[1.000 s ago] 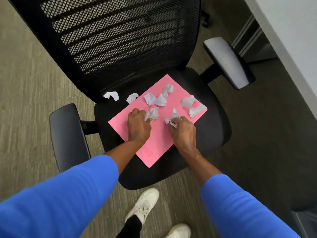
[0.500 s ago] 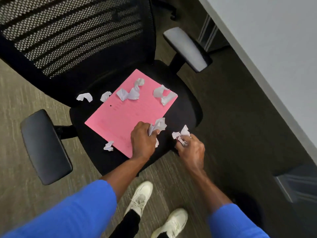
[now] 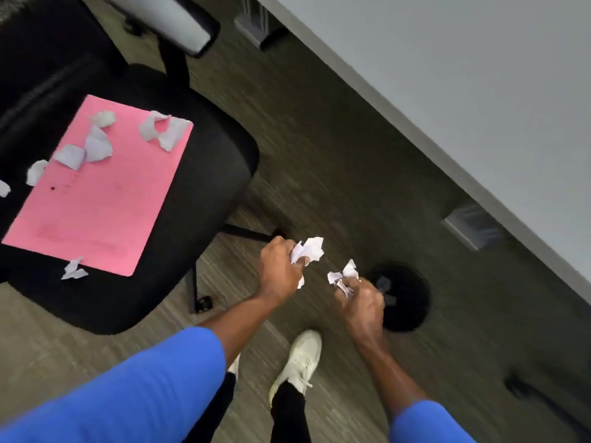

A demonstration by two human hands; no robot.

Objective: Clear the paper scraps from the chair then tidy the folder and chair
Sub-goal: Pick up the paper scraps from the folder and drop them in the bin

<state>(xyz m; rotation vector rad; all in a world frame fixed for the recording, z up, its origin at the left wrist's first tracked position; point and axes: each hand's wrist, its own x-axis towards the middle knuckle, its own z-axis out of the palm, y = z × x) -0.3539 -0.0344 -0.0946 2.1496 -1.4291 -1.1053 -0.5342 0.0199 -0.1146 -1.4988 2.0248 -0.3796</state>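
Note:
A pink folder (image 3: pixel 105 199) lies on the black seat of the office chair (image 3: pixel 204 161) at the left. Several white crumpled paper scraps (image 3: pixel 96 145) rest on its far end, two more (image 3: pixel 163 129) at its far right corner, and one (image 3: pixel 73 270) on the seat by its near edge. My left hand (image 3: pixel 281 270) is off the chair to the right, above the floor, shut on a wad of paper scraps (image 3: pixel 308 249). Beside it my right hand (image 3: pixel 361 298) is shut on another wad of scraps (image 3: pixel 343 273).
A round black bin (image 3: pixel 406 298) stands on the grey carpet just right of my right hand. A grey desk top (image 3: pixel 463 91) runs diagonally across the upper right. The chair's right armrest (image 3: pixel 179 24) is at the top left. My white shoes (image 3: pixel 300 359) stand below my hands.
Both hands lifted scraps off the folder and carried them right, off the chair and over the floor next to the black bin. The view swung right with them.

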